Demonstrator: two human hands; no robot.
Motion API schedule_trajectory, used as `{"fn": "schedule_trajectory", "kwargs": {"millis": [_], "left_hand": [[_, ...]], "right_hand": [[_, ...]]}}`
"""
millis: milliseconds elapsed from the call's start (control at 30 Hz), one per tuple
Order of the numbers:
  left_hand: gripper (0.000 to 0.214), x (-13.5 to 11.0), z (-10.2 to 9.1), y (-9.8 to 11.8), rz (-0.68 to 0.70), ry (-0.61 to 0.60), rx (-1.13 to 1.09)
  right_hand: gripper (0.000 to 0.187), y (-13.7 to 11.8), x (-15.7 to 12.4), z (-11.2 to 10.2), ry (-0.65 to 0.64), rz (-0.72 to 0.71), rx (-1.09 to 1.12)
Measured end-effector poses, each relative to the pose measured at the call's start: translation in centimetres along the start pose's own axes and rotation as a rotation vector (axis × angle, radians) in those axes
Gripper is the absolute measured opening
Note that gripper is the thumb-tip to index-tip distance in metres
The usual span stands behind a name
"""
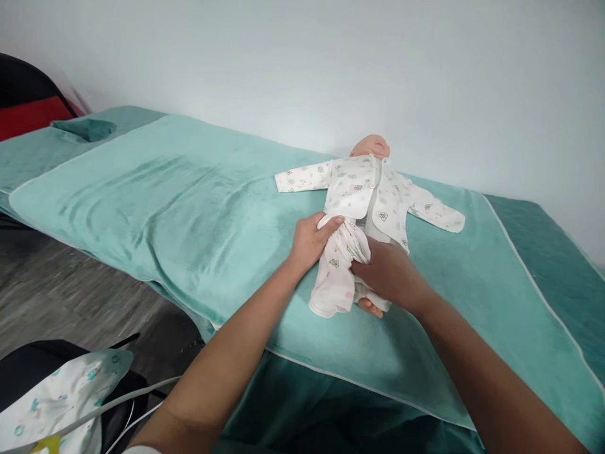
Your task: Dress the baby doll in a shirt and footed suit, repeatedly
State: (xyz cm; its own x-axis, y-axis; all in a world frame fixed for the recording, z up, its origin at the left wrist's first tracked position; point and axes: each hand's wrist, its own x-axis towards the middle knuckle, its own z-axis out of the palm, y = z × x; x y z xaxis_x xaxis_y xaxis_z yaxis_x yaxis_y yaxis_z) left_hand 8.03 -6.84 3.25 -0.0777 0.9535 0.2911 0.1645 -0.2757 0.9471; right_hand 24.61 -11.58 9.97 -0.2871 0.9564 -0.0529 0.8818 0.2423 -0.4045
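Note:
A baby doll [370, 146] lies on its back on a teal towel [155, 202], head toward the wall. It wears a white printed jacket [354, 186] with both sleeves spread out. My left hand [309, 239] is closed on the waistband of the doll's white printed trousers [336, 274]. My right hand [390, 274] is wrapped round the doll's legs and the trouser cloth from the right side. One bare doll foot [370, 308] pokes out below my right hand.
The towel covers a teal padded table [543, 246] against a pale wall. A folded teal cloth [85, 128] lies at the far left end. A dark chair [28, 372] at lower left carries another printed garment [61, 397]. A white cable [123, 397] runs across it.

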Motion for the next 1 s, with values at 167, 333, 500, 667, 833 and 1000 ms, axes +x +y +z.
{"fn": "schedule_trajectory", "kwargs": {"millis": [167, 333, 500, 667, 833, 1000], "left_hand": [[0.056, 0.8, 0.2, -0.1, 0.045, 0.008, 0.016], [0.055, 0.3, 0.1, -0.3, 0.066, 0.036, 0.055], [0.052, 0.7, 0.3, -0.6, 0.069, 0.096, 0.136], [0.033, -0.7, -0.2, -0.5, 0.024, 0.211, 0.160], [0.033, -5.4, -1.5, -0.2, -0.009, 0.192, 0.233], [0.040, -8.9, -1.8, 0.4, 0.064, -0.137, 0.370]], "right_hand": [[0.015, 0.3, 0.4, 0.3, 0.077, 0.039, 0.020], [0.011, -0.2, 1.2, 0.5, 0.145, 0.142, 0.028], [0.004, -0.7, 2.1, 1.0, 0.230, 0.241, 0.036], [0.005, -0.8, 1.9, 1.3, 0.231, 0.258, 0.058], [0.008, -0.5, 1.7, 1.7, 0.290, 0.259, 0.110], [0.010, -0.5, 1.5, 2.0, 0.355, 0.263, 0.180]]}}
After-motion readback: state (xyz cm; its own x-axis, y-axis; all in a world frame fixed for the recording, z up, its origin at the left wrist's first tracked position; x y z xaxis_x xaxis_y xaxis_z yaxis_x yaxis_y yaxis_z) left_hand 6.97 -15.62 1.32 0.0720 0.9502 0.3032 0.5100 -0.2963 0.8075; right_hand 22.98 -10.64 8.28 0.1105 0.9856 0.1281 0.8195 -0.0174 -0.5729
